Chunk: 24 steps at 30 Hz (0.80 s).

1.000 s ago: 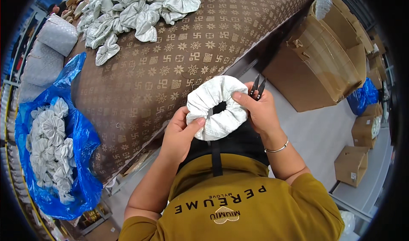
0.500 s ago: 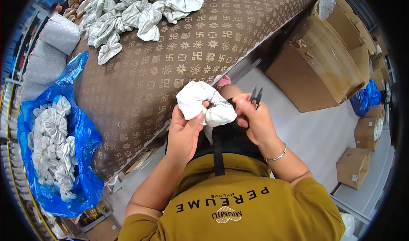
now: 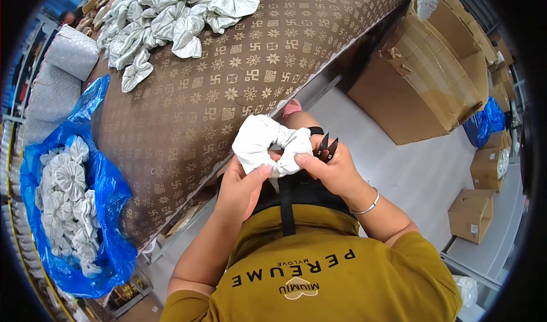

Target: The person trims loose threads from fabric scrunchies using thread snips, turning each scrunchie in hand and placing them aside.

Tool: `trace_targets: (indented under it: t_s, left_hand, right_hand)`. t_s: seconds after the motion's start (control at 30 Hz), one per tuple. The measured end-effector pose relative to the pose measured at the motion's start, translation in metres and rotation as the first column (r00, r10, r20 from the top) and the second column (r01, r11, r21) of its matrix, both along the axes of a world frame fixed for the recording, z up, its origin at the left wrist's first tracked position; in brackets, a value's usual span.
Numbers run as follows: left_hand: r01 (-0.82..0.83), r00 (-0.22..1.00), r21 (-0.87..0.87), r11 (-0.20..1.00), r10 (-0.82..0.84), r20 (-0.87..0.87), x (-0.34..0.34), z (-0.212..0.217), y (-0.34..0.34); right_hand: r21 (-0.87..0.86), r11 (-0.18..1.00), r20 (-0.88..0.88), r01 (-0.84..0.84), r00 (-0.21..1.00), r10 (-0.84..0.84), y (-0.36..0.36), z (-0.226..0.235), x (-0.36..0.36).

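Note:
A white fabric scrunchie point(image 3: 254, 141) is stretched between my two hands above my lap, its centre hole facing up. My left hand point(image 3: 241, 186) pinches its lower left side, thumb on top. On the right side, my right hand point(image 3: 337, 168) grips the cloth between thumb and fingers. Small dark thread snips point(image 3: 326, 149) are also tucked in my right hand, blades pointing up and away from the scrunchie. Beyond my hands, a pile of similar white scrunchies point(image 3: 165, 20) lies on the brown patterned cloth point(image 3: 194, 108) of the table.
A blue plastic bag point(image 3: 114, 199) full of white scrunchies is at the left, beside bubble-wrap bundles point(image 3: 54, 97). Right of the table stands a large open cardboard box point(image 3: 410, 88). Smaller cartons point(image 3: 472, 214) and another blue bag point(image 3: 484, 121) are at the far right.
My right hand has come in to the left and taken hold of the scrunchie's right side, the snips still in it. The scrunchie now lies flatter, its hole showing. The whole view has shifted slightly.

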<state>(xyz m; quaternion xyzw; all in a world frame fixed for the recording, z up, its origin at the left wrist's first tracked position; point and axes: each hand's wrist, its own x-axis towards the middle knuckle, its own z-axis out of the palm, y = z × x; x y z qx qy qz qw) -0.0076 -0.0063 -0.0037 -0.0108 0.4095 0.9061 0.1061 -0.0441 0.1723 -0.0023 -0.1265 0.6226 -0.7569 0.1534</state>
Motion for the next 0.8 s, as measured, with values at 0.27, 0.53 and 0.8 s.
trace_targets:
  t_s: [0.27,0.53,0.8]
  left_hand:
    - [-0.054,0.998,-0.009,0.999,0.054,0.021,0.004,0.000,0.004]
    - [-0.052,0.994,-0.141,0.989,0.066,0.091,-0.016,0.025,-0.016]
    - [0.232,0.970,-0.548,0.804,-0.235,0.066,-0.016,0.026,-0.002]
  right_hand:
    - [-0.204,0.974,0.345,0.097,0.938,-0.022,0.001,0.012,0.000]
    - [-0.096,0.988,0.177,-0.118,0.975,0.133,0.015,0.023,-0.006]
    - [-0.068,0.952,0.107,-0.297,0.947,0.303,0.015,0.021,-0.006]
